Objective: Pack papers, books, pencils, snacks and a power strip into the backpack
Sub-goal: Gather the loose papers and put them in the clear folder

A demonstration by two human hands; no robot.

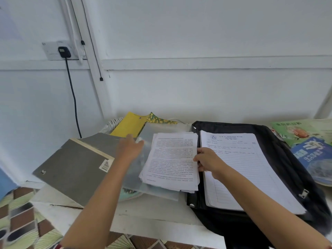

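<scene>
A black backpack (287,164) lies open and flat on the table's right side, with a pad of lined paper (242,169) inside it. Just left of it sits a stack of printed papers (170,159) on a clear plastic sleeve (154,130). My right hand (208,161) pinches the right edge of the printed stack. My left hand (128,147) reaches over the sleeve's left edge, blurred, fingers bent at the plastic. A grey book (75,168) lies at the left, a yellow folder (128,124) behind it.
Green and blue books (309,141) lie at the far right beside the backpack. A coiled white cord (112,123) rests by the wall. A black plug and cable (64,52) hang from a wall socket. The white table's front edge (161,229) is near; patterned floor lies below left.
</scene>
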